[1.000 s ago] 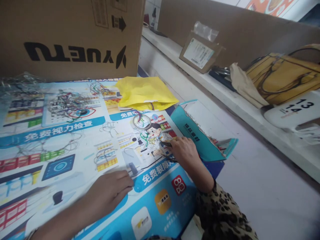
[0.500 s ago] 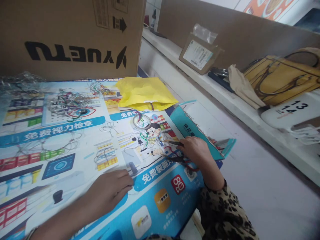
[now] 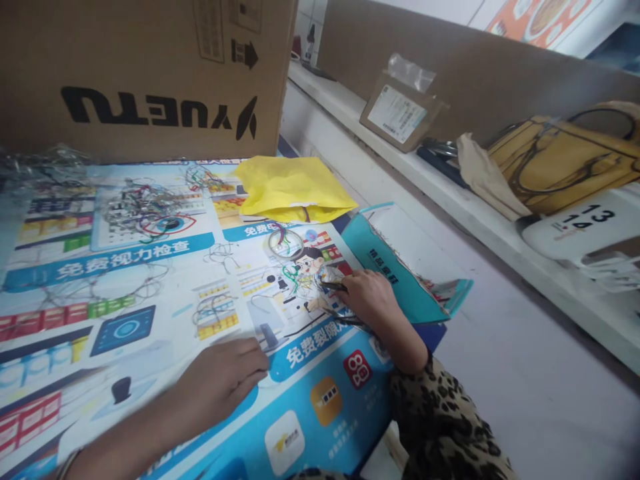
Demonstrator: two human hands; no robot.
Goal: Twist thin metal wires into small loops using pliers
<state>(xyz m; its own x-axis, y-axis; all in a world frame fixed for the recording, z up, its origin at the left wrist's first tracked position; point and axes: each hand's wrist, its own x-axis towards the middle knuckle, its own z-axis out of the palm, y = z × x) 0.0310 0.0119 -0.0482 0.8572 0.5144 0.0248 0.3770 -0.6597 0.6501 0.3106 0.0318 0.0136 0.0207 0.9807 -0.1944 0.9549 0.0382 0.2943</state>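
My right hand pinches a slim dark pair of tweezers, tips pointing left over the printed sheet. Beneath that hand lies a second dark metal tool with pointed jaws, partly hidden. Green string lies just left of the tweezers' tips, close to a clear round ring with a purple strand on it. My left hand rests on the sheet near its front, fingers bent and together, with nothing visible in them.
A teal open box stands right of my right hand, a yellow pouch behind. Tangled wires and strings lie at the left. A big cardboard carton blocks the back. A ledge runs along the right.
My right hand has moved left with the tweezers, toward the green string. My left hand stays where it was on the sheet.
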